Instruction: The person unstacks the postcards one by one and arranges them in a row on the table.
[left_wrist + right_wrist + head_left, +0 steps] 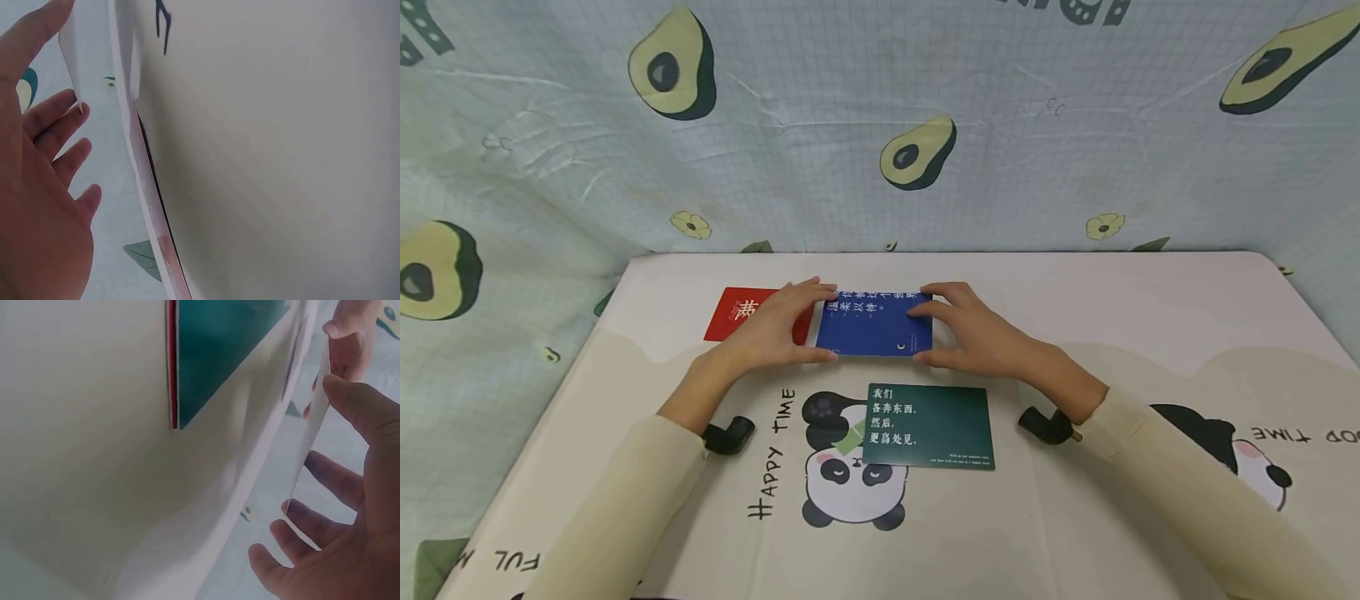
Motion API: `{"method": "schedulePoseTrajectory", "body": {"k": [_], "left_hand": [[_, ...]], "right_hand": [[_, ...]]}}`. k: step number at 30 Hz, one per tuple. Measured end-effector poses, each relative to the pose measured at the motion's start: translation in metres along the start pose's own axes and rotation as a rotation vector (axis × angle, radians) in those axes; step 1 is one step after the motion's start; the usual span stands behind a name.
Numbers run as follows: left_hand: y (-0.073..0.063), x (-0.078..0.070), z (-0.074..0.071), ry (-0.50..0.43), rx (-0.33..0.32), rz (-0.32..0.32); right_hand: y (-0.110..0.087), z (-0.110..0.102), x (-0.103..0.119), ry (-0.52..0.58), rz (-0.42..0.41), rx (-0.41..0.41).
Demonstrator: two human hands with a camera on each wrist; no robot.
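Note:
A blue card [872, 333] with white writing is held above the table by both hands, as its thin edge in the right wrist view shows. My left hand [775, 325] grips its left end, thumb on the near edge and fingers on the far one. At the other end my right hand [977, 335] pinches the card likewise, thumb and fingertips on opposite edges. Partly hidden behind the left hand, a red card [728, 318] lies on the table. Nearer to me lies a dark green card [928, 429] with white writing; in the right wrist view a red edge [172, 369] shows beside it.
The table [1097, 517] wears a pale cover printed with pandas [853, 500] and lettering. Behind it hangs a light cloth [805, 183] with avocado prints. A small black device [730, 436] sits at the left wrist, and another black device [1045, 425] at the right.

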State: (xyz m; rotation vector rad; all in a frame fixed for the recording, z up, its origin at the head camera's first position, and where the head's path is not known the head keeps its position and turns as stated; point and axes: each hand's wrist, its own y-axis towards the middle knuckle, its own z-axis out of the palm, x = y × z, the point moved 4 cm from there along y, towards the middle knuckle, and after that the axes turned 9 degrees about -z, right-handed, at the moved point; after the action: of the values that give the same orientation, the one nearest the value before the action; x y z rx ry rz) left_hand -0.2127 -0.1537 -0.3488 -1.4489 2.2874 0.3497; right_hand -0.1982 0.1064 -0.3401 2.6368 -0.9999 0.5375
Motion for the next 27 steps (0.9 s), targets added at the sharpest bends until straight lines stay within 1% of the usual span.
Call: {"method": "schedulePoseTrajectory", "body": {"k": [6, 10, 13, 19, 27], "left_hand": [[0.006, 0.008, 0.002, 0.013, 0.05, -0.054], [0.009, 0.012, 0.004, 0.021, 0.083, -0.079], [0.011, 0.015, 0.005, 0.036, 0.094, -0.081], [0.015, 0.016, 0.007, 0.123, 0.094, -0.066], [0.017, 0.018, 0.007, 0.143, 0.113, -0.08]], "right_hand": [[0.011, 0.006, -0.003, -0.002, 0.033, 0.056], [0.016, 0.01, -0.005, -0.012, 0.048, 0.083], [0.019, 0.012, -0.006, -0.015, 0.048, 0.098], [0.024, 0.014, -0.009, -0.017, 0.046, 0.12], [0.029, 0.016, -0.011, -0.047, 0.031, 0.135]]}}
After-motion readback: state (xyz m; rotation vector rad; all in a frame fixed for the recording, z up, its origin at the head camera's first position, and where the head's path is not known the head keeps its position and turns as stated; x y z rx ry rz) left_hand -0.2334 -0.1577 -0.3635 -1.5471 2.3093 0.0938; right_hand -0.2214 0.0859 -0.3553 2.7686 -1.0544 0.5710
